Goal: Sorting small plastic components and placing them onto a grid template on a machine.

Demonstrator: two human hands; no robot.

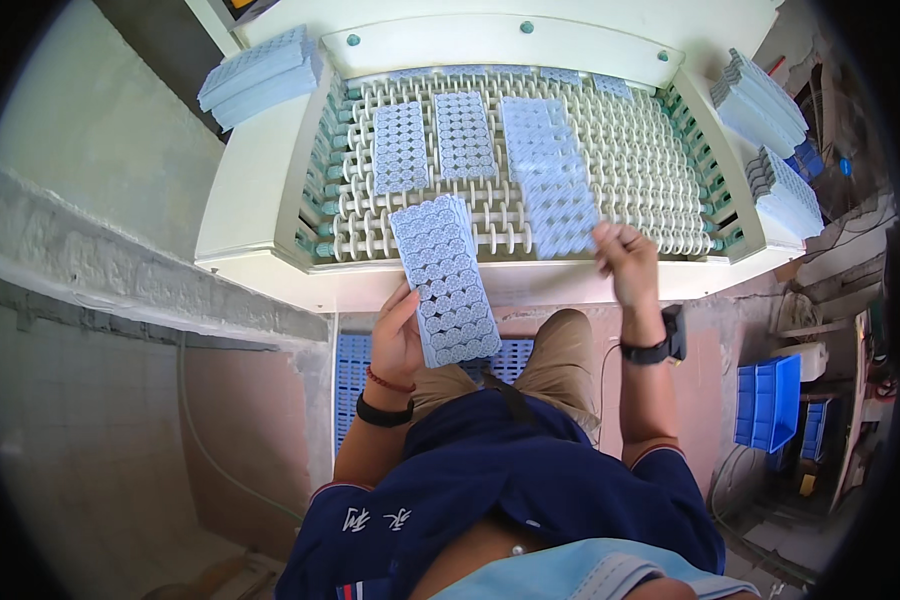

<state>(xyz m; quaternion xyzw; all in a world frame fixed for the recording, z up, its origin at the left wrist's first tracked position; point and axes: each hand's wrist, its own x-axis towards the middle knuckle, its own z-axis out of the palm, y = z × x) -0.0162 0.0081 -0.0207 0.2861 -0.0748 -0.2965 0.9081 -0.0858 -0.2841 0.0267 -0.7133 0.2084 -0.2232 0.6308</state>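
Note:
My left hand (pixel 397 335) is closed around the edge of a stack of light-blue panels (pixel 445 280) patterned with rows of round shapes, held tilted in front of the machine's near edge. My right hand (pixel 625 258) pinches the near right corner of a single light-blue panel (pixel 560 212), smeared by motion, over the white roller conveyor (pixel 640 170). Its far end meets or overlaps another panel (pixel 530 120) on the rollers; which of these I cannot tell. Two similar panels (pixel 400 147) (pixel 465 135) lie side by side further left on the rollers.
Stacks of similar panels rest on the machine's left ledge (pixel 260 78) and right ledge (pixel 785 190). More panels show at the conveyor's far end, under the white cover (pixel 450 40). Blue plastic bins (pixel 768 403) stand at right. A concrete wall edge (pixel 150 290) runs along the left.

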